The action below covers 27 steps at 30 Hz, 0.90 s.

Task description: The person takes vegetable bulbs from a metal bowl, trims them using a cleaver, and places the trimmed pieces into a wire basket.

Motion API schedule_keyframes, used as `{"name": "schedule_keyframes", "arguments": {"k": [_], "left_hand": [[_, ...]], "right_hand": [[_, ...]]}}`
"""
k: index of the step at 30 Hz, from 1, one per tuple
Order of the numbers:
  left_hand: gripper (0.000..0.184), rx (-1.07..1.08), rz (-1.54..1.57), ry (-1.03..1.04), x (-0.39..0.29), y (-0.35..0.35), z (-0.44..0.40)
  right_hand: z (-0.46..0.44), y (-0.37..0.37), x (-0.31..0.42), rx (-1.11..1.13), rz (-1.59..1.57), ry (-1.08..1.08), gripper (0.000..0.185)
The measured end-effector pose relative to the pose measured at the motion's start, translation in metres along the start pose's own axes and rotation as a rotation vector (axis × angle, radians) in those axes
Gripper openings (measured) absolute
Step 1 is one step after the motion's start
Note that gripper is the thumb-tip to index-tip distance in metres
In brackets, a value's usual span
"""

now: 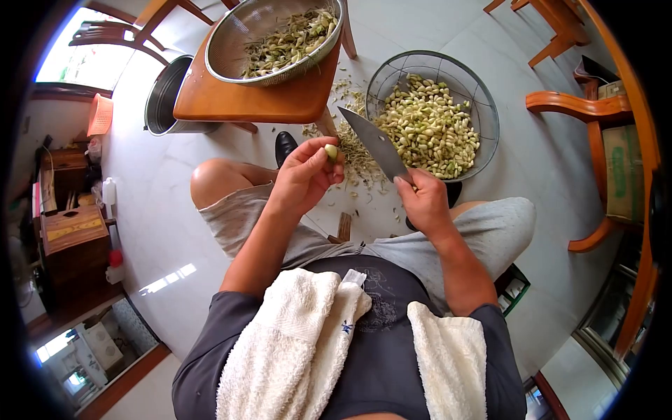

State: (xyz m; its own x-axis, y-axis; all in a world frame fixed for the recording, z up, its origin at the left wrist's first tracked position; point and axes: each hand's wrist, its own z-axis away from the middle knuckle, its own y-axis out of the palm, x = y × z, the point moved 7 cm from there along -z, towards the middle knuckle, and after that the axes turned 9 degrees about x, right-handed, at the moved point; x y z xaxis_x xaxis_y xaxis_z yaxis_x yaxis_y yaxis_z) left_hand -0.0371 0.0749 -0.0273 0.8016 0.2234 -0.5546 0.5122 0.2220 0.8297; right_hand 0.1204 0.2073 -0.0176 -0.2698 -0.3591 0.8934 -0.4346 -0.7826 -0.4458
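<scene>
Between the fingertips of my left hand (306,173) is a small pale green bulb (331,151). My right hand (425,199) is wrapped round the handle of a knife (376,145), whose wide blade points up and to the left, apart from the bulb. Beyond the knife, a wire basket (490,119) on the floor holds a heap of pale bulbs (428,126). A metal colander (227,45) with more bulbs and stems stands on a wooden stool (241,105) at the upper left.
Trimmings (358,155) lie scattered on the tiled floor between stool and basket. A metal bucket (161,98) stands left of the stool. Wooden chairs (584,105) are at the right and top. A white towel (280,343) hangs over my chest.
</scene>
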Motion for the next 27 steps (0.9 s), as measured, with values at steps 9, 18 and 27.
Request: {"name": "schedule_keyframes", "arguments": {"k": [9,18,27], "left_hand": [[0.010,-0.174,0.033,0.063,0.006,-0.022,-0.010],[0.027,-0.237,0.102,0.049,0.005,-0.026,-0.008],[0.019,-0.274,0.026,-0.015,0.009,-0.027,-0.007]], "right_hand": [[0.001,-0.004,0.002,0.004,-0.106,0.006,0.011],[0.002,-0.004,0.008,0.002,-0.123,-0.033,0.013],[0.004,-0.005,0.022,-0.056,0.001,-0.147,0.014]]}}
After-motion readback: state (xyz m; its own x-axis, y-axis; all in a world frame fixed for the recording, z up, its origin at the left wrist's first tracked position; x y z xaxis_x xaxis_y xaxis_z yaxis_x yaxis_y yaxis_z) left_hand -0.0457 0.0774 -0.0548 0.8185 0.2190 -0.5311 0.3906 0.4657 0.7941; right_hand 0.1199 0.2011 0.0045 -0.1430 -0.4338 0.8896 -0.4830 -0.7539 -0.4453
